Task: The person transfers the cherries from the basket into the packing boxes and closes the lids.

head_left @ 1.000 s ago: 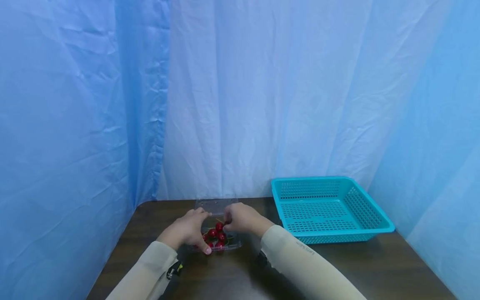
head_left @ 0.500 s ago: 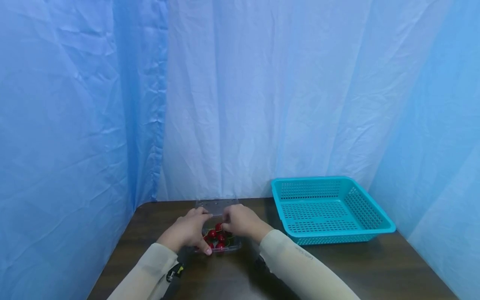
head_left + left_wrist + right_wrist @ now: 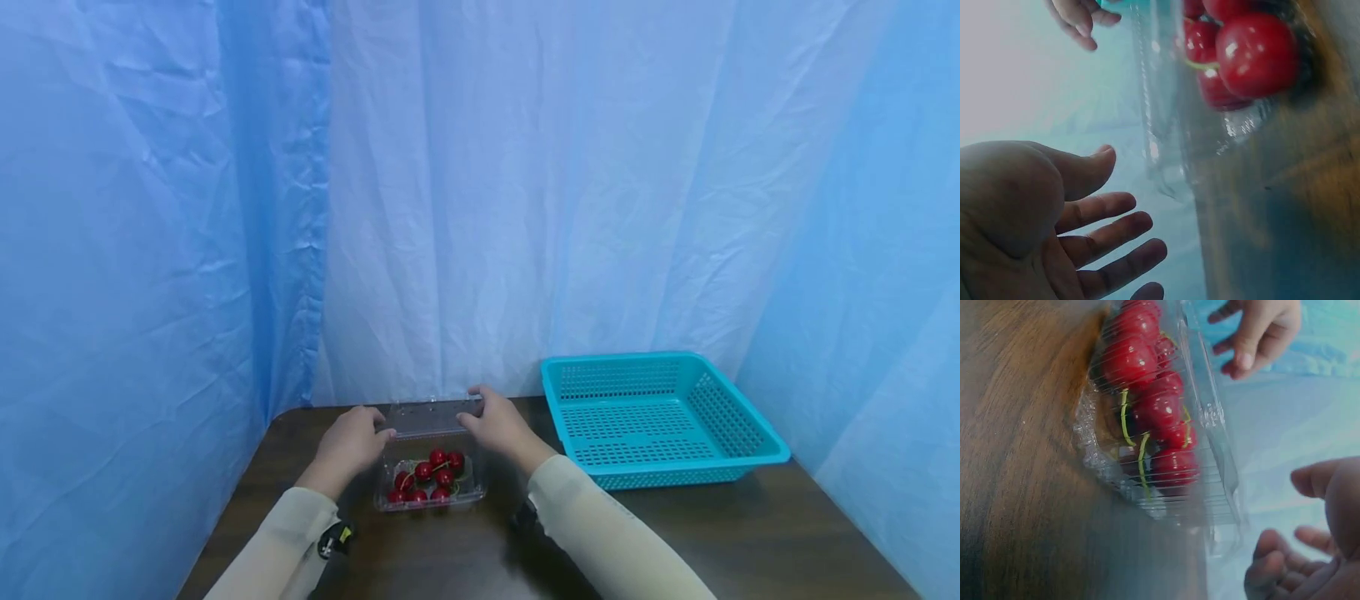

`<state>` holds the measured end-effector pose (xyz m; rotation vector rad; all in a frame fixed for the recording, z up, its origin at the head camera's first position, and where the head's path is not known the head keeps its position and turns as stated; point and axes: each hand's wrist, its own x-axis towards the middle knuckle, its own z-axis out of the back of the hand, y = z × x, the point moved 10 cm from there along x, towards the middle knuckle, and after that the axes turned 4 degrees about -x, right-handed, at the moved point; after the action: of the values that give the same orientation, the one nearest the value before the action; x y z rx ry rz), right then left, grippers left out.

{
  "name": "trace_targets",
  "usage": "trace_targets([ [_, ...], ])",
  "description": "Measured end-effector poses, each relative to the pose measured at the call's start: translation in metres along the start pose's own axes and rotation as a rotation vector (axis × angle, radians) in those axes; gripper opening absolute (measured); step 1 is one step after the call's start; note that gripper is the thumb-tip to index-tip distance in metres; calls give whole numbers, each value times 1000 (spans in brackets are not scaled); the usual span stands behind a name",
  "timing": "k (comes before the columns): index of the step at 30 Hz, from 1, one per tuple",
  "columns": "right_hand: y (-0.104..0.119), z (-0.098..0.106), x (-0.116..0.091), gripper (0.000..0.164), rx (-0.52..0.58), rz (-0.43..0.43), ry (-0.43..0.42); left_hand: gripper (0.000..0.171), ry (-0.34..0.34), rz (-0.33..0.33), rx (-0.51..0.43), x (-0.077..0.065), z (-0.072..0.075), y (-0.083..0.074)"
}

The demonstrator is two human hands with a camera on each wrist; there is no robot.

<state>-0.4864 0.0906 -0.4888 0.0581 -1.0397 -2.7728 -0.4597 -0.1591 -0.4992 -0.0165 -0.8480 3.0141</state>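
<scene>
A clear plastic clamshell box (image 3: 475, 492) lies with its lid (image 3: 426, 419) folded back toward the curtain. Several red cherries (image 3: 423, 472) with green stems (image 3: 1142, 464) sit in its lower half. My left hand (image 3: 347, 447) is at the left side of the lid, its thumb and fingers apart. In the left wrist view the fingers (image 3: 1110, 240) are spread, with nothing between them. On the opposite side, my right hand (image 3: 501, 425) is at the lid's right edge, thumb and fingers parted. The right wrist view shows this hand (image 3: 1316, 550) holding nothing, fingers loosely bent.
A turquoise perforated plastic basket (image 3: 750, 461) stands to the right on the dark wooden table (image 3: 675, 533). Blue and white curtains (image 3: 480, 208) hang behind the table and along both sides.
Both hands have moved off the cherries toward the back, parting to the lid's two sides. The right fingers have opened from the cherries, which now lie in full view in the box.
</scene>
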Motion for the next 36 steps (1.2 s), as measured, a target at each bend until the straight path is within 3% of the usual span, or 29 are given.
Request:
trace_targets([
  [6,-19,-3,2,65,0,-115,-18,54,89,28,-76,5,-10,18],
  [13,-43,-15,2,71,17,-193,56,51,169,32,-148,11,-25,25],
  [17,-47,-20,3,69,48,-181,97,48,195,71,-213,14,-31,30],
  [25,-47,-26,1,46,109,-177,144,39,191,106,-267,17,-33,36],
  [30,-46,-32,-3,34,107,-159,141,31,198,113,-284,14,-36,36],
  [36,-38,-27,0,25,175,-114,89,28,185,149,-422,15,-33,32],
])
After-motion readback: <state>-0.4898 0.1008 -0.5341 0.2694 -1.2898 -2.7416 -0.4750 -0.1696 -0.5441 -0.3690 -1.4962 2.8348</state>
